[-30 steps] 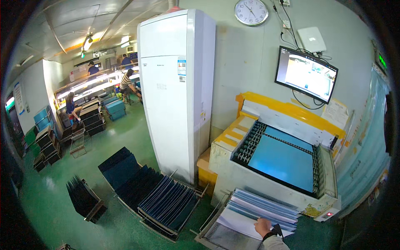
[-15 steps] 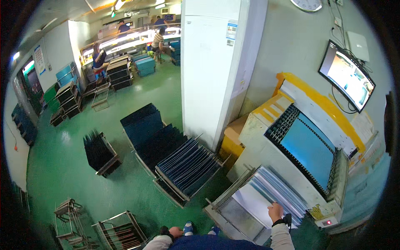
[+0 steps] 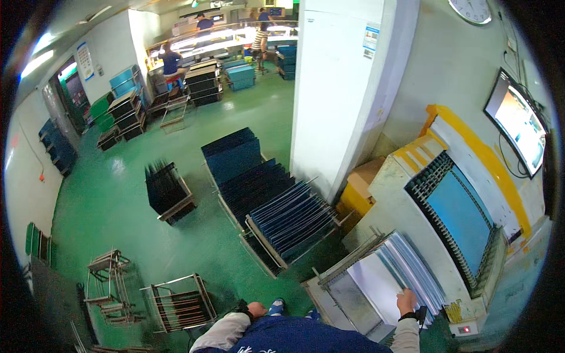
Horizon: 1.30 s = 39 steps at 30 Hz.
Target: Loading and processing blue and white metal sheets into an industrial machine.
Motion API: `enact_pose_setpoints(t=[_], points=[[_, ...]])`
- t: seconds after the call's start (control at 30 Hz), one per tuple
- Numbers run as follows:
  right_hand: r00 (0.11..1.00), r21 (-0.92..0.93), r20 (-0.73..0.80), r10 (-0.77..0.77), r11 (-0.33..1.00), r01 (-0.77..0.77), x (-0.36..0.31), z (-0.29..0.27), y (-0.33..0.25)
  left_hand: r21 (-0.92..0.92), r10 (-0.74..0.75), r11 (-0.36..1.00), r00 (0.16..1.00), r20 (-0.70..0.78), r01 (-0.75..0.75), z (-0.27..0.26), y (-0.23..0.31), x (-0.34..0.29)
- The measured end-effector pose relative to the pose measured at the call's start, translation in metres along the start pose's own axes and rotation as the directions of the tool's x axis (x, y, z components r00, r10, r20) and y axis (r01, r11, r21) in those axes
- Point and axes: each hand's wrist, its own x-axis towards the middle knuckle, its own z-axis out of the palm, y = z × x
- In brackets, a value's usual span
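My right hand [image 3: 406,301] is closed on the near edge of a pale, thin sheet [image 3: 375,282], at the lower right. That sheet leans at the front of a row of similar upright sheets [image 3: 412,262], packed close together in a metal rack [image 3: 339,300]. Low in the middle, beside my body and just left of my shoes [image 3: 276,306], hangs my left hand [image 3: 256,309]. It touches no rack that I can see, and its fingers do not show clearly.
A machine with a blue panel bed [image 3: 459,215] stands right of the sheets. Racks of dark panels [image 3: 291,220] fill the middle floor; a smaller one [image 3: 169,191] stands left. Bare racks [image 3: 179,303] lie lower left. A white column [image 3: 341,88] rises ahead. People [image 3: 170,62] work far back.
My view has swung left, so the scene shifts right in the picture. My right hand stays on the sheet's edge. The left hand remains low beside my body.
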Motion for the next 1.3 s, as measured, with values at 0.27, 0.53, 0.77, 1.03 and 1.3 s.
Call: enact_pose_setpoints(t=[0.27, 0.53, 0.77, 1.03, 1.3], points=[[0.999, 0.022, -0.016, -0.03, 0.999, 0.03, -0.008, 0.001, -0.004, -0.254, -0.228, 0.941, 0.974, 0.011, 0.223, -0.031, 0.033, -0.012], [0.995, -0.061, 0.033, -0.089, 0.994, 0.091, -0.005, -0.012, 0.007, -0.353, -0.228, 0.908, 0.973, 0.036, 0.226, -0.036, 0.031, -0.009], [0.995, -0.03, -0.081, -0.056, 0.998, 0.054, -0.008, -0.121, -0.012, -0.319, -0.231, 0.917, 0.971, 0.061, 0.238, -0.063, 0.062, 0.002], [0.965, 0.379, -0.209, 0.16, 0.923, -0.07, -0.043, -0.252, 0.021, -0.243, -0.122, 0.96, 0.989, 0.087, 0.14, -0.074, 0.088, 0.03], [0.674, 0.917, -0.33, 0.661, 0.395, 0.062, -0.077, -0.301, 0.048, -0.156, -0.103, 0.98, 0.989, 0.107, 0.119, -0.071, 0.095, 0.054]])
